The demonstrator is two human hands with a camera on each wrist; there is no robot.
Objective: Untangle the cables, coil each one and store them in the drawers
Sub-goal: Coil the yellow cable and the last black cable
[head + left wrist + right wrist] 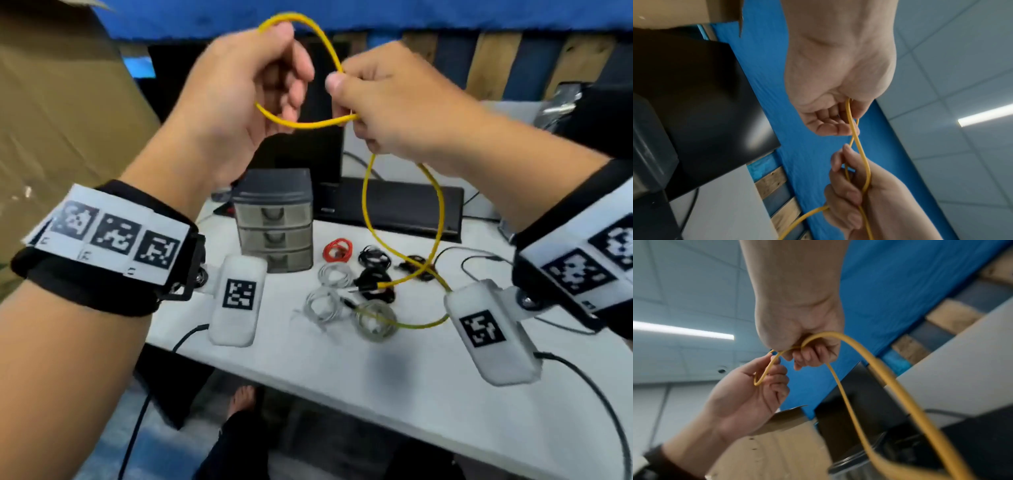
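Observation:
A thin yellow cable is held up above the table by both hands. My left hand curls its fingers round a small loop of it. My right hand pinches the loop's crossing, with curled fingers round the strands. The rest of the yellow cable hangs in a big loop down to the table, its end lying near the coils. The grey three-drawer unit stands behind, all drawers closed. Coiled red, black and white cables lie on the white table.
A black monitor base stands behind the coils. A cardboard box rises at the left. Thin black wires run across the table's right part. The table's near edge crosses below my wrists, with a bare foot under it.

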